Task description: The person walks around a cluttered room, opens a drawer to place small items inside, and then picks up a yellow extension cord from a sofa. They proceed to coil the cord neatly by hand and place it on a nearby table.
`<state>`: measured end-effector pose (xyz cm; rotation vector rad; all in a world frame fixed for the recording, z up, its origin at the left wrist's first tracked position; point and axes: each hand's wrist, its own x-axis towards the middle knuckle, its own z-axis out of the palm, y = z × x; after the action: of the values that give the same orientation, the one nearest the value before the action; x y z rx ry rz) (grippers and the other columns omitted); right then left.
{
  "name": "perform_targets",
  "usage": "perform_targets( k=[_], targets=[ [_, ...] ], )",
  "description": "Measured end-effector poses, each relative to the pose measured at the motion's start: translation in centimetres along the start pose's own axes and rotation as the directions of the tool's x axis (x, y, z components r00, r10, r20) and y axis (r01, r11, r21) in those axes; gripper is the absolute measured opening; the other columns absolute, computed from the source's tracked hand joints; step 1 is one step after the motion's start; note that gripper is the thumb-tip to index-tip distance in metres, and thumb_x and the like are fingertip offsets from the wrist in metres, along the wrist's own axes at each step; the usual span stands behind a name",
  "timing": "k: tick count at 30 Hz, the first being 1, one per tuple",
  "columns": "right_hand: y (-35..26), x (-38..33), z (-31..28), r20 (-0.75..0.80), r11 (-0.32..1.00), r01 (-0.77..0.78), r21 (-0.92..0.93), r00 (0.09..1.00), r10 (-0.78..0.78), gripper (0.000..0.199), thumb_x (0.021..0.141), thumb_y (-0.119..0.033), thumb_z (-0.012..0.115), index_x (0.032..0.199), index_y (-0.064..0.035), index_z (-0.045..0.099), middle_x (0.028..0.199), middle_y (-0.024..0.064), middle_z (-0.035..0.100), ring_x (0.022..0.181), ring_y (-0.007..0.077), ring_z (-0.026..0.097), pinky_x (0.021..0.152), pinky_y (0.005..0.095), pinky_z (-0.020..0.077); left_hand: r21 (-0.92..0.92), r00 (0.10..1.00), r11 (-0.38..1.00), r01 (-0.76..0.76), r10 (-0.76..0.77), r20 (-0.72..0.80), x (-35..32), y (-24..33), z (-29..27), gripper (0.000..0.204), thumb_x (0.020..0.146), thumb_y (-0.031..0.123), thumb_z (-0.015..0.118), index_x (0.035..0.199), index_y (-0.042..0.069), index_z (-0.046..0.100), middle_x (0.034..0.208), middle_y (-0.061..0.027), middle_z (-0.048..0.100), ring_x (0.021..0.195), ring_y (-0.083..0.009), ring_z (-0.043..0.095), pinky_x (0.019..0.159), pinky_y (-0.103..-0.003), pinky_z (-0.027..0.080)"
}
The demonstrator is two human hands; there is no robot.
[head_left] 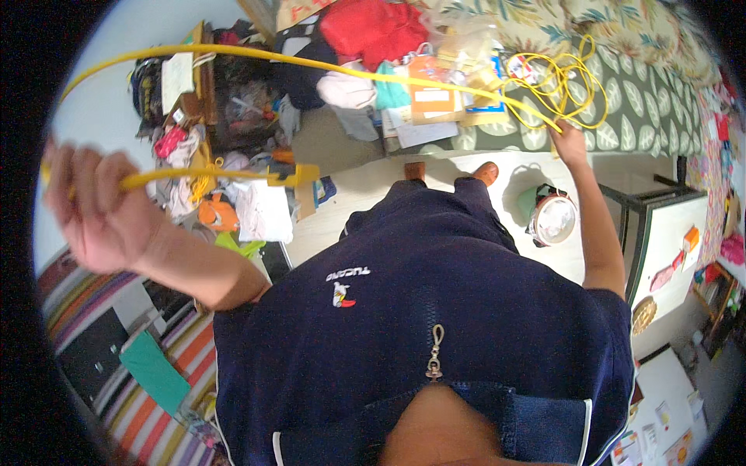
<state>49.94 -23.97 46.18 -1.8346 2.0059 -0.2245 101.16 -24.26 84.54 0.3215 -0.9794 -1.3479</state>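
My left hand [105, 210] is raised at the far left, its fingers curled round a yellow cable [326, 66]. A short end of this cable sticks out of the hand to the right and finishes in a yellow plug-like piece [301, 175]. From the left hand the cable arches across the top of the view to my right hand [571, 144], which is closed on it at the right. Just beyond the right hand, loose tangled loops of yellow cable [561, 76] lie on a dark green, leaf-patterned bed cover [657, 109].
Red cloth [371, 31], papers [435, 105] and plastic bags [466, 39] crowd the bed's near left part. A lidded bucket [553, 217] stands on the floor by my feet. A white-topped table [668, 241] is at the right. Clothes [252, 202] are heaped at the left.
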Motion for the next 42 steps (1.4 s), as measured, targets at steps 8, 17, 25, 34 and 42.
perform_targets(
  k=[8,17,25,34,42],
  targets=[
    [-20.6,-4.5,-9.7,0.050,0.869,0.392,0.301,0.904,-0.425,0.051,0.074,-0.018,0.066,0.121,-0.0120,0.047,0.092,0.0115,0.058,0.074,0.0176,0.055,0.067,0.0294,0.0445,-0.230,0.977,0.952,0.202,-0.213,-0.024,0.6,-2.1,-5.1,0.050,0.088,0.001,0.038,0.130,-0.013,0.014,0.070,-0.0025,0.036,0.048,-0.0041,0.030,0.043,-0.018,0.026],
    [-33.0,-3.1,-2.4,0.063,0.750,0.582,0.314,0.776,-0.628,0.053,0.078,-0.038,0.059,0.125,-0.0190,0.042,0.092,0.0140,0.057,0.079,0.0296,0.058,0.067,0.0390,0.0473,-0.600,0.925,0.758,0.256,-0.372,-0.075,-0.4,-8.4,-4.6,0.020,0.090,0.009,0.040,0.101,-0.007,0.044,0.066,-0.0016,0.039,0.049,-0.0068,0.032,0.044,-0.020,0.027],
    [-31.6,-1.3,0.3,-0.018,0.703,0.645,0.298,0.740,-0.672,0.028,0.082,-0.032,0.057,0.082,-0.0042,0.061,0.069,0.0123,0.055,0.067,0.0267,0.055,0.060,0.0350,0.0448,-0.587,0.915,0.781,0.213,-0.370,-0.161,0.7,-13.8,-2.6,0.011,0.091,0.009,0.040,0.094,-0.002,0.041,0.070,-0.0045,0.045,0.050,-0.0074,0.036,0.044,-0.019,0.030],
    [-31.3,-1.4,-2.3,-0.027,0.683,0.555,0.475,0.785,-0.619,0.032,0.080,-0.038,0.057,0.077,-0.0073,0.061,0.070,0.0130,0.058,0.066,0.0283,0.057,0.060,0.0377,0.0449,0.251,0.849,0.823,0.510,-0.529,0.009,0.4,-17.2,-2.0,0.020,0.091,0.012,0.037,0.094,-0.004,0.049,0.070,-0.0043,0.050,0.062,-0.0144,0.049,0.061,-0.025,0.046],
    [-30.4,-1.0,-4.4,-0.041,0.662,0.467,0.586,0.834,-0.551,0.036,0.080,-0.031,0.060,0.108,-0.0095,0.055,0.079,0.0158,0.061,0.072,0.0268,0.060,0.067,0.0342,0.0466,-0.177,0.802,0.809,0.560,-0.584,-0.130,-1.5,-20.4,-6.0,0.027,0.092,0.029,0.042,0.077,0.007,0.047,0.051,0.0033,0.031,0.043,-0.0070,0.029,0.044,-0.022,0.027]
  ],
)
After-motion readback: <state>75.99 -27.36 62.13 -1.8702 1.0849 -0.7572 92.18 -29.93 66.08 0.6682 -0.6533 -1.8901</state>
